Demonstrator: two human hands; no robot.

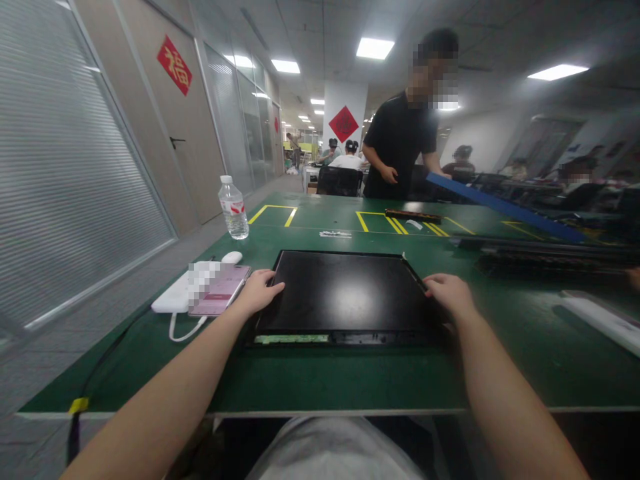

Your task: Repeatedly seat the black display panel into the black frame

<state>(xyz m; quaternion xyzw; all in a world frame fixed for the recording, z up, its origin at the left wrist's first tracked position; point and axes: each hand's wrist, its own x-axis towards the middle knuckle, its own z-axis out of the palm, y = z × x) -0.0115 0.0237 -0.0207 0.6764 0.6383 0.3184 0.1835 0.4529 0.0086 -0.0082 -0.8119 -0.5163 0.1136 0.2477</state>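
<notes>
A flat black display panel [345,293] lies on the green table [350,380] in front of me, a strip of green circuit board showing along its near edge. My left hand [259,290] grips the panel's left edge, fingers curled over it. On the opposite side, my right hand [449,293] clasps the right edge, fingers bent around the rim.
A phone [220,290] on a white power bank, a white mouse [231,257] and a water bottle [233,208] sit to the left. Stacked dark panels [550,257] lie at the right. Across the table a person in black [400,147] holds a blue panel [505,208].
</notes>
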